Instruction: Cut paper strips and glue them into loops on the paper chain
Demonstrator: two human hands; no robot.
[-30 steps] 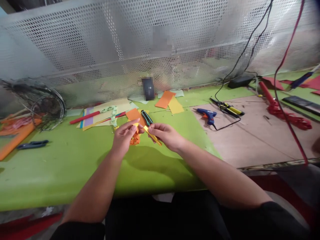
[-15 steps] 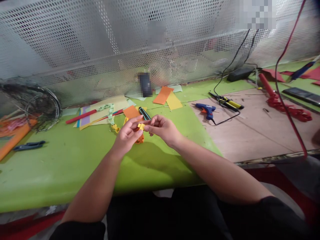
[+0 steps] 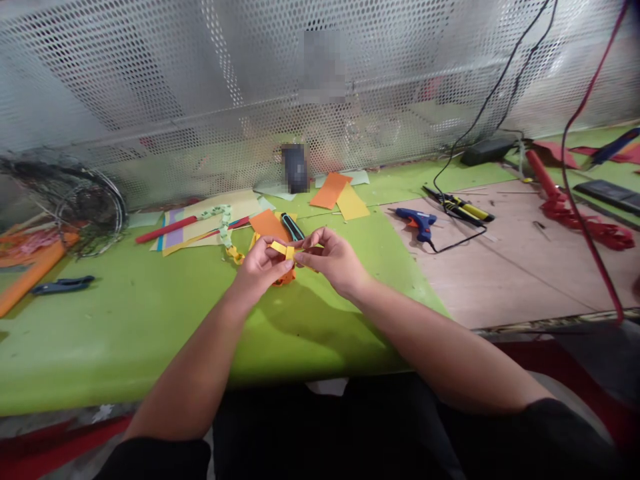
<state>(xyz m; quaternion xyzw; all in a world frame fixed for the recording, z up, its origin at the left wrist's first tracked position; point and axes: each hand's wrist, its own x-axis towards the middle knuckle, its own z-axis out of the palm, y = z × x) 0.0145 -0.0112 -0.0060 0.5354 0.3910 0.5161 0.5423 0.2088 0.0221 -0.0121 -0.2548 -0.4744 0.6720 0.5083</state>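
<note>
Okay, holding yellow paper strip point(image 3: 290, 253) in both hands, just above green tabletop point(image 3: 150, 333), around mid-scene. Left hand point(image 3: 261, 262): thumb and fingertips pinched narrow on left part of strip. Right hand point(image 3: 336, 261): thumb and fingertips pinched on right part, other fingers curled. Can't tell loop from fold in strip; partly covered by fingers.

Right below both hands: orange paper bundle point(image 3: 284, 277), partly hidden; can't tell if resting on tabletop. Just left of left hand: yellow links point(image 3: 234, 255), joined to pale green paper chain point(image 3: 226, 233), reaching far and left onto flat sheets point(image 3: 243, 203). Red roll point(image 3: 167, 230) lying across left part of same sheets.

Just far of hands: black-and-teal cutter point(image 3: 291, 227), beside orange sheet point(image 3: 264, 223). Farther right: orange card point(image 3: 330, 190) partly over yellow card point(image 3: 353, 203). Far middle: dark upright object point(image 3: 297, 170) by perforated metal panel point(image 3: 165, 80); pixelated, can't read any label.

Right side: blue glue gun point(image 3: 420, 222) on wooden board point(image 3: 480, 280); black-and-yellow tools point(image 3: 467, 208) just beyond. Farther right: crumpled red paper point(image 3: 590, 220), plus black flat case point(image 3: 607, 193); any markings too small to read.

Left side: dark hand tool point(image 3: 63, 285) on tabletop, wire coil point(image 3: 95, 213) farther back.
</note>
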